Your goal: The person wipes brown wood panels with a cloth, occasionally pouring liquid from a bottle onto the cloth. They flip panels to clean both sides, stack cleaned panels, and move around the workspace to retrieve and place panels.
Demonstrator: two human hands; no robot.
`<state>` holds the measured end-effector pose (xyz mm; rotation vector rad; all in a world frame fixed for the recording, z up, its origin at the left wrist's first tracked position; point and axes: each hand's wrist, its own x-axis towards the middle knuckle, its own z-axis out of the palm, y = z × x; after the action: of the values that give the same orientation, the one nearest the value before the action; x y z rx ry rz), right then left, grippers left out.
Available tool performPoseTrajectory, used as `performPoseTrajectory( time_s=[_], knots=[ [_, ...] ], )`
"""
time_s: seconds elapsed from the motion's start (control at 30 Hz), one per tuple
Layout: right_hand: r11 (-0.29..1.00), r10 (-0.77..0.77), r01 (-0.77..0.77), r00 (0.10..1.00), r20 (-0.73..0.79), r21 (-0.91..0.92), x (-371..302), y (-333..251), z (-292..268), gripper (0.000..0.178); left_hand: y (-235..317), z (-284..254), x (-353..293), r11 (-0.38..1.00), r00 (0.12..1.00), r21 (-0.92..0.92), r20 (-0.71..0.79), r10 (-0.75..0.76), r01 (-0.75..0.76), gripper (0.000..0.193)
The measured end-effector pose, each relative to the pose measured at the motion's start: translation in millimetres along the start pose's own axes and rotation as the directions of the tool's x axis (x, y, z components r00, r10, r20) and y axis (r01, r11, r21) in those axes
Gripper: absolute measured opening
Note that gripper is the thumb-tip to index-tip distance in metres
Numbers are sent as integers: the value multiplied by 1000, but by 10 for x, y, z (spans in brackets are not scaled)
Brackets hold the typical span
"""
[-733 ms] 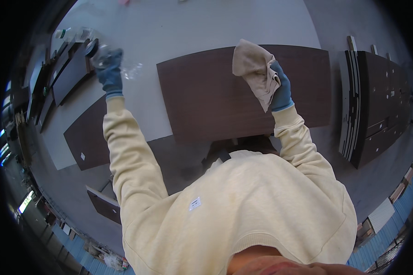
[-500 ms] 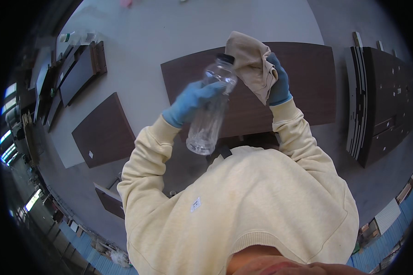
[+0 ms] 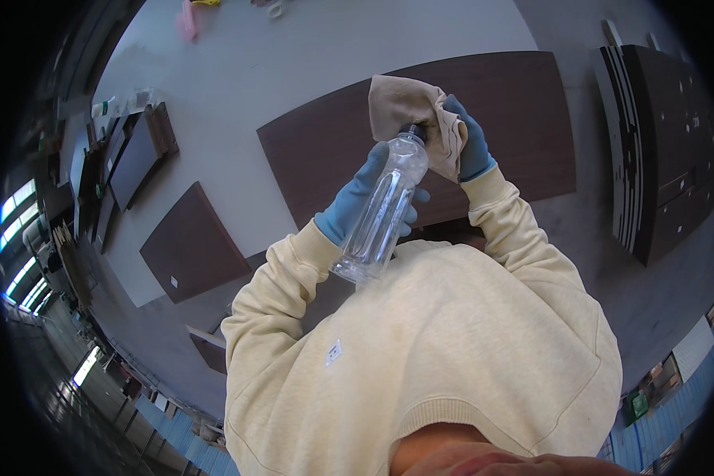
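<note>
A clear plastic bottle (image 3: 382, 210) with a black cap is gripped in my left hand (image 3: 362, 194), which wears a blue glove. The bottle leans, its capped end pointing away and to the right, its base near my chest. My right hand (image 3: 472, 143), gloved in blue too, holds a folded beige cloth (image 3: 404, 101). The cap lies against the cloth's near side, and I cannot tell whether it presses into it. Beneath both hands is a dark brown wooden panel (image 3: 516, 119) with a curved far edge.
The panel rests on a pale grey table (image 3: 309, 55). A smaller brown panel (image 3: 192, 242) is at the left, with stacked boards (image 3: 139, 151) beyond it. A tall stack of dark panels (image 3: 666, 151) stands at the right. A pink object (image 3: 187, 22) lies at the far edge.
My left hand has turned the bottle and brought its cap up to the cloth. The cloth and my right hand have shifted slightly left and nearer. The whole view has shifted a little.
</note>
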<state>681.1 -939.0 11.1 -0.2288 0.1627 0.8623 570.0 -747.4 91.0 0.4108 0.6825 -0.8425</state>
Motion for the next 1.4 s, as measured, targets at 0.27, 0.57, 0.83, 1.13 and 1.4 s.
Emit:
performPoseTrajectory(
  time_s=[0.27, 0.57, 0.83, 1.13, 1.4],
  knots=[
    [997, -64, 64, 998, -7, 36, -99, -220, -418, 43, -42, 143, 256, 998, 1000, -66, 8, -15, 15, 81],
    [994, -58, 63, 997, -57, 85, -116, -385, -668, 38, 13, 412, 384, 999, 997, 48, -73, -7, 11, 82],
    [995, -75, 85, 979, -187, 47, -124, -360, -896, 36, 218, 406, 304, 914, 982, 400, -188, 16, 62, 67],
    [325, -767, 86, 607, -209, -942, -547, -1455, -910, 52, 1031, -579, -570, 253, 592, 930, -50, 805, -266, 54],
    [-765, -550, -281, 753, 362, -580, 926, 430, -833, 77, 1991, -2335, -1370, -90, -73, 938, 70, 995, -336, 57]
  ],
)
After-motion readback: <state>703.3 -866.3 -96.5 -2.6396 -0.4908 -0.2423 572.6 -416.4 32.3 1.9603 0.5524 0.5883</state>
